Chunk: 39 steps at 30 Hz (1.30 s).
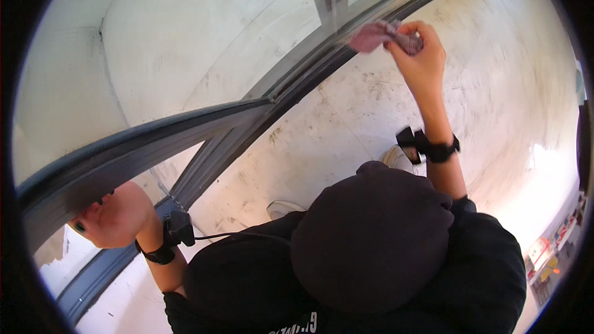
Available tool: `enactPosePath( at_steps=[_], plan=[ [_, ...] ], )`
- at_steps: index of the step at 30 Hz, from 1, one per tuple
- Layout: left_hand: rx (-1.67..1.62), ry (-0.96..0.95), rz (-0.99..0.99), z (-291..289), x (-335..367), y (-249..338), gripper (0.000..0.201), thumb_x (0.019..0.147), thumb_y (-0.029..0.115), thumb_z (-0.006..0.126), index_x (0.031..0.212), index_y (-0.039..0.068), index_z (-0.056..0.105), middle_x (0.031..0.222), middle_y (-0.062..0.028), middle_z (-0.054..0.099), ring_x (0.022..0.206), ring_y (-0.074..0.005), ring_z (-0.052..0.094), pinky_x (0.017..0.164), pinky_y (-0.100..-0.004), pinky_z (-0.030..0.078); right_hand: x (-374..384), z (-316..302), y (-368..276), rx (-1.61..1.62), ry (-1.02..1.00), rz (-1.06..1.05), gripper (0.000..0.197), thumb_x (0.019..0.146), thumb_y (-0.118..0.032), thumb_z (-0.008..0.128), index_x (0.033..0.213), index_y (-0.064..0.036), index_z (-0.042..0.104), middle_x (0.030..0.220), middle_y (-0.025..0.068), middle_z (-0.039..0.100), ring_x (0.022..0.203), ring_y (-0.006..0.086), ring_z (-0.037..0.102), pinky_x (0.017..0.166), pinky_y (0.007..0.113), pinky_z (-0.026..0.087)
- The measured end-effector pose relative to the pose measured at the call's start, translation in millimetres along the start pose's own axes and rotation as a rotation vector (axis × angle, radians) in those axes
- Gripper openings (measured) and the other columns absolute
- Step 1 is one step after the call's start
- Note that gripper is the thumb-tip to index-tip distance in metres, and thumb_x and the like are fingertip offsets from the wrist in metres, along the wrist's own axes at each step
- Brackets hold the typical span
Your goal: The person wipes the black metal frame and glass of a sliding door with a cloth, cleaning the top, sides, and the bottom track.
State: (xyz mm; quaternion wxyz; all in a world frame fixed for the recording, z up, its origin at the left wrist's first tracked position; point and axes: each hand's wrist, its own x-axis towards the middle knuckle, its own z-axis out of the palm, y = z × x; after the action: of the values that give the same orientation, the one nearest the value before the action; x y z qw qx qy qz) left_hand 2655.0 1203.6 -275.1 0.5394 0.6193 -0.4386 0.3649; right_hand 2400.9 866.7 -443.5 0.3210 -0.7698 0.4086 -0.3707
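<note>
My right hand (424, 55) is closed on a crumpled pinkish-grey cloth (371, 36). One end of the cloth hangs loose beside the dark metal door frame (309, 77) and looks slightly blurred; whether it touches the frame I cannot tell. At the lower left, my left hand (120, 215) is curled at the edge of a swung-out glass door (148, 142). Its fingers bend against the door's dark rail and are partly hidden. A small dark green spot shows by those fingers, too small to name. Black straps with small boxes sit on both wrists.
Large glass panes (204, 37) in dark frames fill the upper left. The pale floor (334, 124) is scuffed and marked. My light shoes (398, 158) stand near the frame. Several colourful items (547, 260) lie at the far right edge.
</note>
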Motion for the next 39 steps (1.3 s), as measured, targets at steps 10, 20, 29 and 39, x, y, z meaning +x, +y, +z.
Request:
enactPosePath(
  at_steps=[10, 20, 29, 39],
  plan=[
    [-0.253, -1.237, -0.512, 66, -90, 81, 0.057, 0.065, 0.004, 0.073, 0.113, 0.003, 0.042, 0.095, -0.0118, 0.049, 0.086, -0.0249, 0.053, 0.069, -0.0329, 0.045, -3, 8, -84, 0.608, -1.451, -0.118, 0.040, 0.066, 0.004, 0.069, 0.099, -0.0050, 0.048, 0.094, 0.0064, 0.058, 0.084, 0.0110, 0.057, 0.067, 0.024, 0.047],
    [-0.960, -0.688, -1.974, 81, -126, 58, 0.049, 0.078, -0.009, 0.045, 0.126, -0.001, 0.039, 0.119, -0.0129, 0.050, 0.107, -0.0222, 0.053, 0.091, -0.0348, 0.045, -113, 70, -102, 0.610, -0.671, -0.445, 0.052, 0.078, -0.017, 0.065, 0.128, -0.0174, 0.051, 0.137, 0.0192, 0.039, 0.122, 0.0369, 0.033, 0.099, 0.049, 0.031],
    [-0.437, -1.780, -1.174, 56, -67, 39, 0.033, 0.091, 0.019, 0.048, 0.111, -0.006, 0.057, 0.122, -0.0172, 0.056, 0.116, -0.0252, 0.050, 0.098, -0.0304, 0.038, -41, 46, -49, 0.658, -0.161, -0.754, 0.050, 0.069, 0.011, 0.055, 0.117, -0.0015, 0.052, 0.117, 0.0178, 0.056, 0.106, 0.0323, 0.055, 0.090, 0.040, 0.043],
    [0.024, 0.008, -0.716, 9, 49, 14, 0.031, 0.095, 0.021, 0.038, 0.111, -0.002, 0.051, 0.107, -0.0131, 0.058, 0.093, -0.0177, 0.056, 0.081, -0.0296, 0.044, 73, 51, -189, 0.219, 0.988, -1.399, 0.032, 0.067, -0.004, 0.073, 0.098, -0.0024, 0.068, 0.092, 0.0100, 0.061, 0.070, 0.0173, 0.054, 0.050, 0.023, 0.034]
  ],
)
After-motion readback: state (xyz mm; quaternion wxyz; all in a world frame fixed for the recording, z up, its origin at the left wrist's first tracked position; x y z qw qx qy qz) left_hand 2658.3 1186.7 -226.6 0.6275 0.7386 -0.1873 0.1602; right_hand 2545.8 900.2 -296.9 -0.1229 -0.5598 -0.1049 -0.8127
